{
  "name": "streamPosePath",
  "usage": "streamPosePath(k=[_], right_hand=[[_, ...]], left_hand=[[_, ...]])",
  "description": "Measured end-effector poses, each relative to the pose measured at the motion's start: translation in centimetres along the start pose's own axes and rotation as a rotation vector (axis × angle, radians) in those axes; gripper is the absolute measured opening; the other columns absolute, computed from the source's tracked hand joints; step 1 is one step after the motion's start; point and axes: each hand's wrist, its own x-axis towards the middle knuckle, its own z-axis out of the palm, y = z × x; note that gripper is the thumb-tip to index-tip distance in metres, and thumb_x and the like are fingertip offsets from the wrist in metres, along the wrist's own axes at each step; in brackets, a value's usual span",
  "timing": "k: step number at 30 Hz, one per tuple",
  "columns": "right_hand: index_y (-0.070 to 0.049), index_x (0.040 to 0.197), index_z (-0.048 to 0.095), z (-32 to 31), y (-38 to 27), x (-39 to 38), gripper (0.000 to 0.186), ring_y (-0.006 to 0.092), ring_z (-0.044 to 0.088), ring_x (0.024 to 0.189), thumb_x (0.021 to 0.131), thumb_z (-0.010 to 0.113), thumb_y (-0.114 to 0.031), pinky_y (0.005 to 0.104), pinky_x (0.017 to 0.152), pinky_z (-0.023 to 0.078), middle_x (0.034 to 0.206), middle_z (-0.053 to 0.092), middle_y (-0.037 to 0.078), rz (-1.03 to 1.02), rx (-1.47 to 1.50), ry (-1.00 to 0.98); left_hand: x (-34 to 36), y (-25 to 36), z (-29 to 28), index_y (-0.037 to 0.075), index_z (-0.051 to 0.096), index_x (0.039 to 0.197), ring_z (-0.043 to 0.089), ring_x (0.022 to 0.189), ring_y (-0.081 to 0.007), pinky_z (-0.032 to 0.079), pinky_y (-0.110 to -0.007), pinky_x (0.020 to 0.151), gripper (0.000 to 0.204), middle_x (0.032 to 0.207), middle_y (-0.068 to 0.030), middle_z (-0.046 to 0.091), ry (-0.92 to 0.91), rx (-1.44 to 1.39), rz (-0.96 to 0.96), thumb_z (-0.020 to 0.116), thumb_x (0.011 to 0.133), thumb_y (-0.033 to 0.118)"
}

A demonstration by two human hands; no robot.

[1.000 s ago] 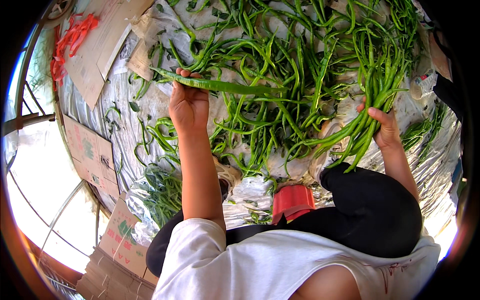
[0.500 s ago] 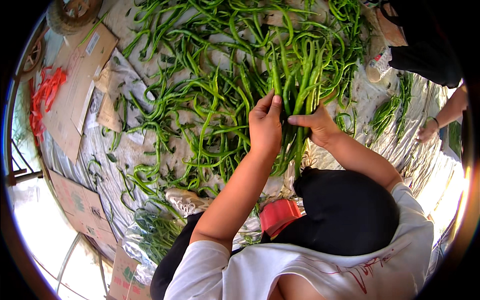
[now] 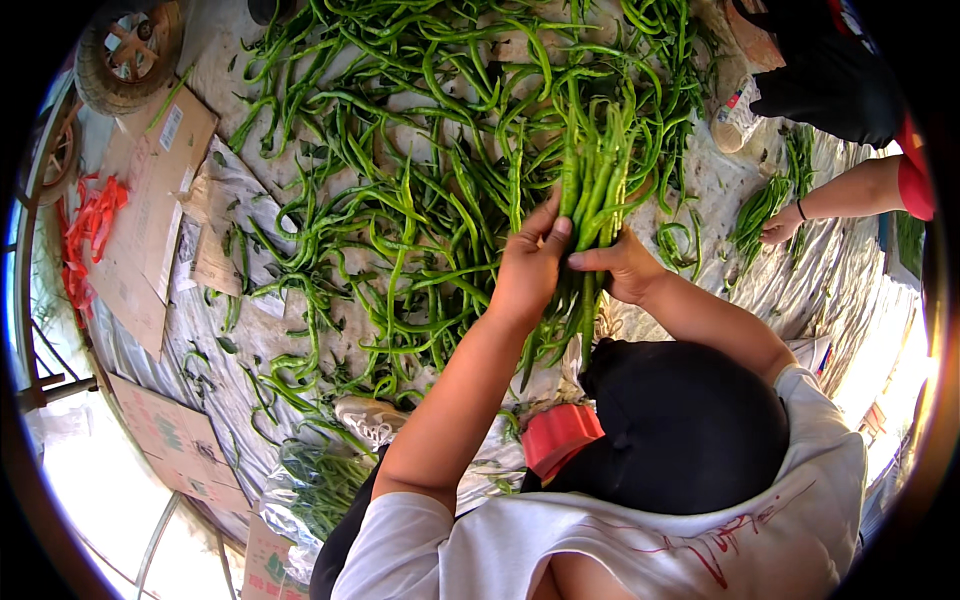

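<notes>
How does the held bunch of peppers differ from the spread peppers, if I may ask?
The held bunch is roughly aligned; the spread peppers point many ways. Left hand and right hand hold the held bunch; the spread peppers lie loose. Both groups are green and slender.

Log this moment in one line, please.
left hand: holds pepper bunch; right hand: holds same bunch; nearby: loose green peppers; co-worker's hand: at right
</notes>
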Motion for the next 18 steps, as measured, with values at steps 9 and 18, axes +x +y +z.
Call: streamPosePath(k=[9,18], right_hand=[[-0.007,0.124,0.048,-3.2,-4.3,-0.8,0.054,0.0258,0.058,0.105,0.073,0.067,-0.008,0.0410,0.092,0.048,0.112,0.060,0.011,-0.141,0.138,0.002],[-0.004,0.126,0.048,-7.0,-7.5,-1.9,0.051,0.0245,0.055,0.111,0.078,0.064,-0.016,0.0381,0.097,0.046,0.118,0.057,0.009,-0.394,0.253,0.115]], left_hand=[[-4.0,3.8,1.0,-0.003,0.026,0.141,0.047,0.121,-0.0254,0.034,-0.035,0.104,0.087,0.130,-0.0219,0.049,-0.349,0.544,-0.228,0.076,0.076,0.026],[-6.9,4.2,-5.1,-0.001,0.064,0.099,0.052,0.069,-0.0063,0.044,-0.022,0.064,0.027,0.077,-0.0005,0.059,-0.035,0.451,-0.246,0.048,0.098,0.020]])
